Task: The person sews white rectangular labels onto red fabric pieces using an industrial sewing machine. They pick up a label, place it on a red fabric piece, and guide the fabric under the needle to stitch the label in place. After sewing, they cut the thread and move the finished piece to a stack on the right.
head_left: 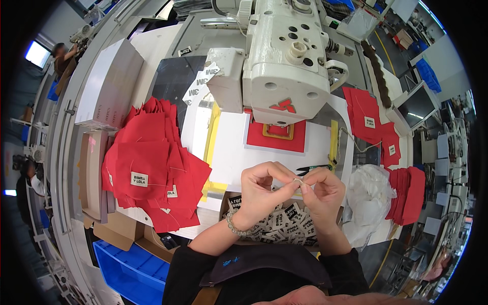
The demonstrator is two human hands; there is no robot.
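My left hand [267, 190] and my right hand [323, 193] meet in front of the sewing machine [284, 61], fingertips pinched together. Between them is a small pale piece [299, 181], mostly covered by the fingers, its kind too small to make out. Below my wrists lies a heap of small black and cream fabric labels [290, 226] in a box. Under the machine's head, a red fabric piece [295, 145] sits on a white sheet, with a yellowish frame [277, 131] on top. A dark pointed tool [314, 168] lies just beyond my right hand.
Red fabric pieces with labels [147, 162] are heaped at left, beside a white box [109, 84]. To the right are crumpled white plastic [368, 195], a red stack [406, 195] and more labelled red pieces [366, 119]. A blue bin [129, 274] stands lower left.
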